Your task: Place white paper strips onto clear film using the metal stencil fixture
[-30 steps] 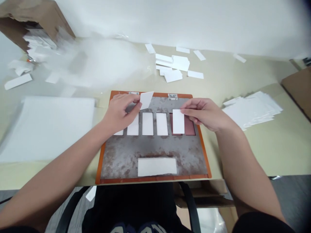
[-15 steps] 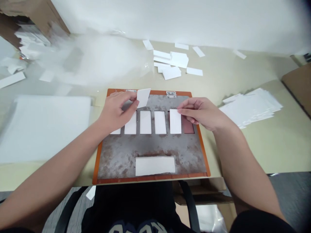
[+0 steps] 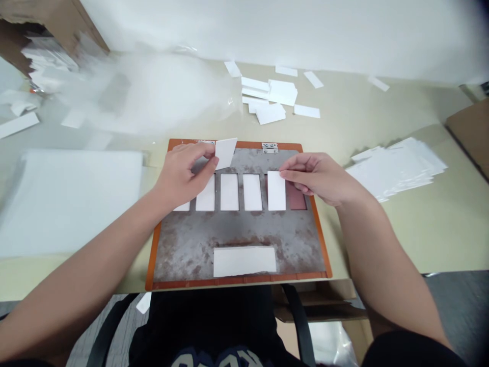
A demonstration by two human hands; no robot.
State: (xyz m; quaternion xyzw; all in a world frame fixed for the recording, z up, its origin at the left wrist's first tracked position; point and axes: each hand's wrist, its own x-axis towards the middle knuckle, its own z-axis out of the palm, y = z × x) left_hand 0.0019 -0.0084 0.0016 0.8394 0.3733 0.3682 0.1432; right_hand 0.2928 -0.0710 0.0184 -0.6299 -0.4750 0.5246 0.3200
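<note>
My left hand pinches a white card by its lower left edge, above a rust-stained metal plate in an orange frame. My right hand has its fingertips on the top of another white card. That card lies over the left part of a reddish-brown opening. To its left, several white cards fill a row of rectangular windows, including one at the middle. A wide white strip lies near the plate's lower edge.
A loose stack of white cards lies to the right. A large white sheet lies to the left. Scattered white cards lie beyond the plate, near clear plastic film and a torn cardboard box.
The card under my right hand has slid slightly left over the reddish-brown opening. My left hand and its card have stayed in nearly the same place.
</note>
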